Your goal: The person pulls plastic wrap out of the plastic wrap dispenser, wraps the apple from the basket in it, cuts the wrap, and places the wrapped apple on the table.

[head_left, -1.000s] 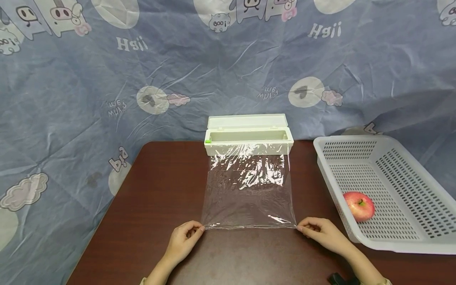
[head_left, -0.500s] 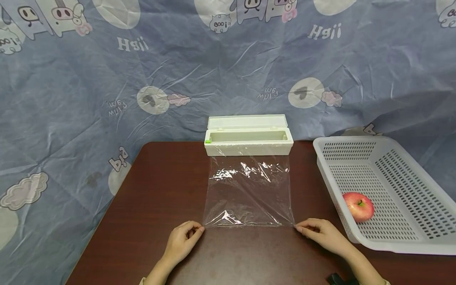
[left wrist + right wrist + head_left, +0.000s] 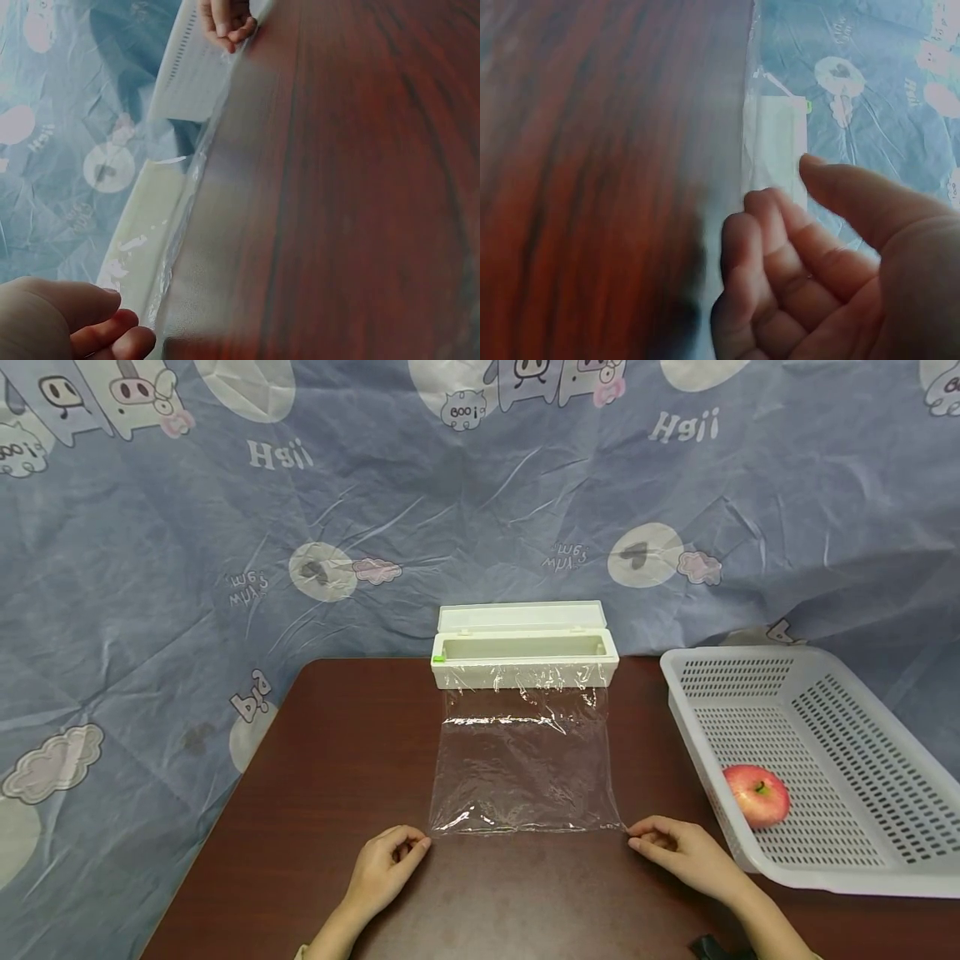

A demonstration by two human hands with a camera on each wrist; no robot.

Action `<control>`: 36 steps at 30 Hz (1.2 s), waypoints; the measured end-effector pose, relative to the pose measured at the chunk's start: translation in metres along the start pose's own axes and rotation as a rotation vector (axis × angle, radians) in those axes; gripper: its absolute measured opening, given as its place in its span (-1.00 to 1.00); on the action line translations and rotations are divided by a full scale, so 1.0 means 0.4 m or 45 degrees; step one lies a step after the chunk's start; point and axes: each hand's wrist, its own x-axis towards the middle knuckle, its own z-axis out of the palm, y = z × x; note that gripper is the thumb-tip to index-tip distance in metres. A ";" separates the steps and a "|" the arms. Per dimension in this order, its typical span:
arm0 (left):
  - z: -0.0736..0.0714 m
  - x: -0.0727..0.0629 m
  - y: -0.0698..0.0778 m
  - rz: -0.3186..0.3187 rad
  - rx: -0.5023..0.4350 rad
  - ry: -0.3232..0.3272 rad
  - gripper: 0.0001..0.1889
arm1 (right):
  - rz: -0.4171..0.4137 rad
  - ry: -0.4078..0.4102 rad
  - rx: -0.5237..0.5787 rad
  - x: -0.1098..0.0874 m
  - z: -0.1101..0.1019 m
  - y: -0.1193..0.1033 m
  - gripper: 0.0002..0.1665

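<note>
A sheet of clear cling film (image 3: 525, 768) stretches from a white film dispenser box (image 3: 525, 675) toward me, its near edge crumpled. My left hand (image 3: 384, 867) is at the film's near left corner; thumb and fingers pinch it there. In the left wrist view the crumpled film edge runs up from these fingertips. My right hand (image 3: 690, 856) is at the near right corner, where a drawn-out tip of film touches the fingers. In the right wrist view the thumb (image 3: 832, 180) stands apart from the bent fingers (image 3: 742, 240).
The box's lid (image 3: 521, 616) is raised. A light grey perforated basket (image 3: 817, 881) stands at the right with a red apple (image 3: 757, 796) inside. Printed blue cloth (image 3: 480, 510) hangs behind the brown table (image 3: 360, 735). A dark object (image 3: 708, 947) is near my right forearm.
The film has slackened, and its near edge has shifted slightly away from me. My right hand has moved a little to the right, drawing the corner out. My left hand has stayed put.
</note>
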 end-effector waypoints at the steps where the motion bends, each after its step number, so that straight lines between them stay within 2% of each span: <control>1: 0.000 0.000 0.000 -0.006 -0.001 -0.003 -0.93 | -0.012 0.012 0.008 0.000 0.000 -0.003 -0.80; 6: -0.003 0.000 0.001 -0.037 -0.009 -0.022 -0.91 | -0.159 0.061 0.035 0.003 -0.003 -0.029 -0.85; 12: -0.006 0.001 0.005 -0.054 -0.027 -0.029 -0.90 | -0.277 0.120 0.044 0.006 -0.011 -0.064 -0.85; 17: -0.008 0.001 0.006 -0.072 -0.035 -0.032 -0.91 | -0.401 0.154 0.088 0.001 -0.033 -0.091 -0.73; 23: -0.010 0.004 0.009 -0.082 -0.047 -0.040 -0.92 | -0.498 0.138 0.104 -0.014 -0.091 -0.146 -0.59; 28: -0.010 0.006 0.010 -0.086 -0.050 -0.032 -0.95 | -0.492 0.180 0.056 -0.028 -0.151 -0.183 -0.56; 33: -0.008 0.007 0.005 -0.064 -0.063 -0.010 -0.95 | -0.373 0.229 0.005 -0.046 -0.219 -0.203 -0.55; 36: -0.007 0.008 0.001 -0.030 -0.055 0.034 -0.95 | -0.273 0.282 -0.049 -0.057 -0.260 -0.211 -0.59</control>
